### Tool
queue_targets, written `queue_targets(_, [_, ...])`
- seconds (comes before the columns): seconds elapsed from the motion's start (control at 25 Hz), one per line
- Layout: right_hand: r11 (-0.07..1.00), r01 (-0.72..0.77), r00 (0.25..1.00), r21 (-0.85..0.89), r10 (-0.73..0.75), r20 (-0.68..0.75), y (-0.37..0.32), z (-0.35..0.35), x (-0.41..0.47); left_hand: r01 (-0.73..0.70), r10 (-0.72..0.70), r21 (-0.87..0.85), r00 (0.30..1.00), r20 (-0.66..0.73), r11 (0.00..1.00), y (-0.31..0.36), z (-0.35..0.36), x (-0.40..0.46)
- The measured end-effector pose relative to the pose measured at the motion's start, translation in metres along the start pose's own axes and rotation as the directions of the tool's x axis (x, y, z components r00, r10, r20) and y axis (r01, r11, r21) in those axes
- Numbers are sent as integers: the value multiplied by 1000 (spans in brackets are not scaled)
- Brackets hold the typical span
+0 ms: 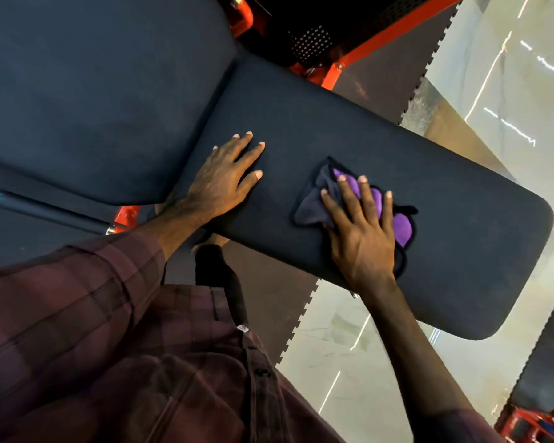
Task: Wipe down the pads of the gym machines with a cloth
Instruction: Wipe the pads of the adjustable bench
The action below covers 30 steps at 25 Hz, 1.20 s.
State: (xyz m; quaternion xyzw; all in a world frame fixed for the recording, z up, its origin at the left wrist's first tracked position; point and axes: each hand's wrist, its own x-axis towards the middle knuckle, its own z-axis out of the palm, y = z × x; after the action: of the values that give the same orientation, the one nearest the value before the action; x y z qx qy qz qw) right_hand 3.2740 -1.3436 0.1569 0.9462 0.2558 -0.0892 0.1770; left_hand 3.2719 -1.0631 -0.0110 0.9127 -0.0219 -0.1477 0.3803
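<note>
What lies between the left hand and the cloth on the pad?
Only bare black pad: in the head view, the left hand and the cloth under the right hand are apart.

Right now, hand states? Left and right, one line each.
Left hand: open, fingers straight, flat on the long black pad, holding nothing.
Right hand: open, straight fingers pressing the purple cloth onto the same pad.

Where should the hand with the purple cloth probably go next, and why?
Probably slide the right hand, pressing the cloth flat, toward the pad's rounded far end. That stretch lies beyond the cloth, while the left hand rests flat on the pad's other end, seemingly bracing.
</note>
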Motion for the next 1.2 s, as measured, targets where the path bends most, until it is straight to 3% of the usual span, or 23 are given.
queue_targets(0.12, [982,-183,983,48,183,2,-29,6,33,43,-44,-25,999,-19,999,-4,2,-7])
queue_targets(0.16, [989,-138,990,50,137,25,-38,7,31,74,-75,-51,997,-28,996,-7,4,-11])
queue_targets(0.28, [972,234,969,15,-234,82,-30,4,-16,180,-190,-120,979,-79,976,-15,14,-33])
queue_targets(0.36, [945,326,941,-6,-324,94,-16,-1,-42,238,-254,-150,962,-97,960,-19,23,-49])
queue_targets(0.48, [991,134,991,13,-134,-20,-29,13,-14,361,-388,-189,911,-138,913,-28,42,-75])
queue_targets(0.56, [997,51,999,55,-50,-11,-58,16,12,409,-441,-201,884,-153,890,-36,53,-87])
queue_targets(0.68, [925,381,923,16,-381,55,-56,22,-8,449,-480,-204,866,-143,870,-42,62,-98])
queue_targets(0.76, [861,508,859,25,-508,62,-29,14,-27,453,-492,-234,858,-146,860,-40,62,-100])
queue_targets(0.8, [869,494,868,19,-495,41,-20,14,-29,459,-501,-250,854,-141,852,-39,63,-102])
queue_targets(0.88, [944,331,944,19,-330,-20,-23,20,-11,468,-510,-248,848,-145,848,-37,64,-105])
queue_targets(0.96, [985,170,985,38,-168,-48,-54,26,15,473,-514,-239,845,-151,848,-36,64,-107])
queue_targets(1.0, [985,166,986,37,-164,-35,-71,27,22,475,-514,-231,844,-151,849,-35,64,-108])
queue_targets(1.2, [838,545,836,37,-546,52,-40,24,-4,500,-525,-193,844,-109,844,-31,55,-108])
